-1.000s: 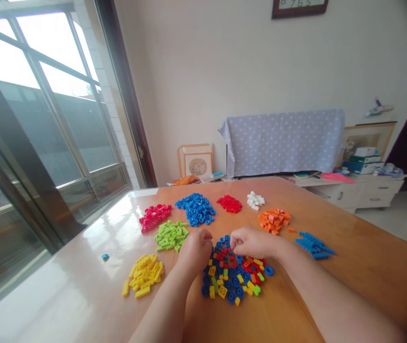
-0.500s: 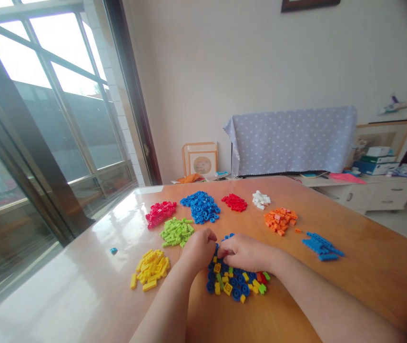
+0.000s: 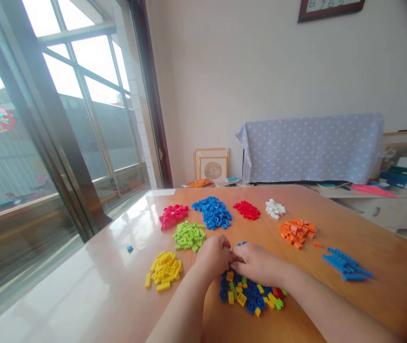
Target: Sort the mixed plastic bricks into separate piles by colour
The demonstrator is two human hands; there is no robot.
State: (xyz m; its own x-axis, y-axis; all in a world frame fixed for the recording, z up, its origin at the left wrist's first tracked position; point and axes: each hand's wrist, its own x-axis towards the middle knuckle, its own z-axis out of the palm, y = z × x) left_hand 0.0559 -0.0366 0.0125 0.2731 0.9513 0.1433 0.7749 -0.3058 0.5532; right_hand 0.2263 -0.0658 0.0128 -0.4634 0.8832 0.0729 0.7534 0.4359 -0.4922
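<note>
bare left hand point(image 3: 213, 256), bare right hand point(image 3: 260, 265), bare forearms point(image 3: 185, 305)

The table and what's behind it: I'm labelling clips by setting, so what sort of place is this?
Probably a living room at home: a cloth with pale dots, framed pictures against the wall, and a white cabinet with drawers.

Mixed brick pile point(image 3: 251, 293): blue, yellow, green, red; partly hidden, loose on table point(image 3: 239, 329).
</note>
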